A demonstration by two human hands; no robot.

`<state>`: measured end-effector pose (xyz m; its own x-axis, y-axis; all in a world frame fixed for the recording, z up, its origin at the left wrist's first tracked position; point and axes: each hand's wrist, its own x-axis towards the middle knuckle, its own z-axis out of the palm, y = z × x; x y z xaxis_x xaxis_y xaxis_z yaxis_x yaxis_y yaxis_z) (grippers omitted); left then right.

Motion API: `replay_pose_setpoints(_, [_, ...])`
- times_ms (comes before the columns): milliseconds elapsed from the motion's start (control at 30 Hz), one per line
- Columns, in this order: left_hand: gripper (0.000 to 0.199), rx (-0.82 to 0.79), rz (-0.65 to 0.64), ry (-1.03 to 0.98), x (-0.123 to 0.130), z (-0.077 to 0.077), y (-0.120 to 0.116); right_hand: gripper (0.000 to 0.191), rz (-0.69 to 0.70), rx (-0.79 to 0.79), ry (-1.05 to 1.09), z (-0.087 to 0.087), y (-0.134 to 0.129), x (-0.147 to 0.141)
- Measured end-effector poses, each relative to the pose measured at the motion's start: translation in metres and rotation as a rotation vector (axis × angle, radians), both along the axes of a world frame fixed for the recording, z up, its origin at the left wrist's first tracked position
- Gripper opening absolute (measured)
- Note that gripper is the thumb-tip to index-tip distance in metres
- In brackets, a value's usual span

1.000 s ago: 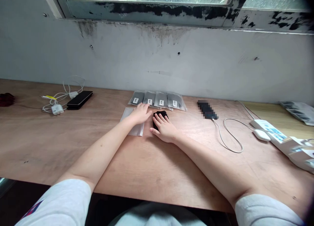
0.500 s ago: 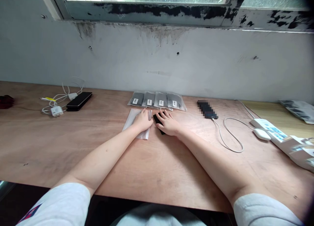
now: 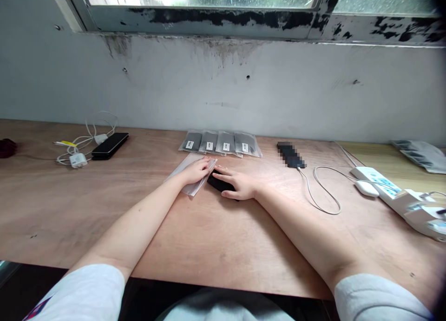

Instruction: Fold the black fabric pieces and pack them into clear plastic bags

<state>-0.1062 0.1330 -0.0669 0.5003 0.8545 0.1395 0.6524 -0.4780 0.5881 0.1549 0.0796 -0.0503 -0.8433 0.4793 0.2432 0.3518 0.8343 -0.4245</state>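
Note:
A translucent plastic bag point(image 3: 184, 165) lies slanted on the wooden table point(image 3: 195, 246). My left hand point(image 3: 195, 172) is over its right part, fingers closed on the edge near the bag's mouth. Just to the right is a flat black item point(image 3: 220, 183), perhaps a pouch or case; its exact kind is not clear. My right hand point(image 3: 240, 184) grips it from the right, with fingers along its far side and thumb over its near side. The black item's left end is right beside the bag's edge. Whether it enters the bag I cannot tell.
Several labelled bags with dark contents point(image 3: 226, 142) lie in a row behind my hands. A phone point(image 3: 291, 154) on a white cable is to the right, near a power strip point(image 3: 378, 184). A black case point(image 3: 110, 146) and chargers point(image 3: 78, 160) lie left.
My right hand has brought the black item left and turned it towards the bag. The bag has tilted, and my left hand has shifted slightly left and down with it.

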Motion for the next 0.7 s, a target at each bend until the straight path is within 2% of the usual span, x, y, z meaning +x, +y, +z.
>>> replay_pose_setpoints(167, [0.031, -0.062, -0.023, -0.115, 0.004, -0.003, -0.001, 0.071, 0.089, 0.030, 0.082, -0.005, -0.004, -0.011])
replay_pose_setpoints(333, [0.041, -0.206, -0.083, -0.339, 0.007, 0.004, -0.007, 0.063, 0.059, 0.052, 0.099, -0.005, -0.002, -0.009])
replay_pose_setpoints(467, [0.036, -0.304, -0.185, -0.462, 0.009, 0.012, -0.011, 0.057, -0.046, 0.055, 0.095, -0.002, -0.002, -0.008])
replay_pose_setpoints(600, [0.033, -0.289, -0.208, -0.509, 0.013, 0.015, -0.014, 0.051, -0.165, 0.036, 0.079, 0.001, -0.002, -0.010])
replay_pose_setpoints(700, [0.034, -0.265, -0.208, -0.491, 0.015, 0.015, -0.015, 0.042, -0.317, -0.007, 0.076, 0.002, -0.001, -0.014])
